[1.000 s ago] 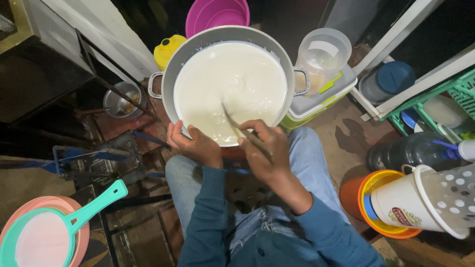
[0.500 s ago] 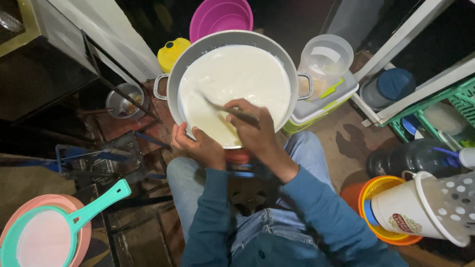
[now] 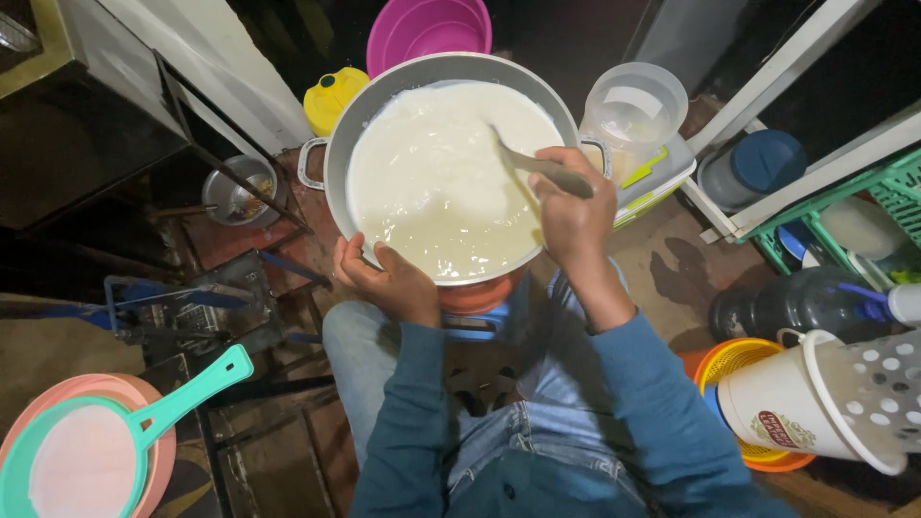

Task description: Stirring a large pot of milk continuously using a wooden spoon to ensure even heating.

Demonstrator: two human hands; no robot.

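Over the pot [image 3: 338,158] of white liquid [image 3: 432,173], left hand [image 3: 389,283] grips rim, right hand [image 3: 568,206] clasps ladle [image 3: 526,161]

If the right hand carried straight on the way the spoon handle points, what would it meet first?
The right hand points its spoon up-left into the pot; it would probably meet the white liquid first, though depth is unclear.

A dim, cramped corner with a worn brown floor [image 3: 662,264], stained in dark patches. At upper left a white panel [image 3: 192,67] leans beside a dark cabinet [image 3: 67,144]. White frame bars [image 3: 796,58] cross the upper right, above a green slatted plastic crate [image 3: 897,206]. A dark metal frame [image 3: 192,307] stands at left.
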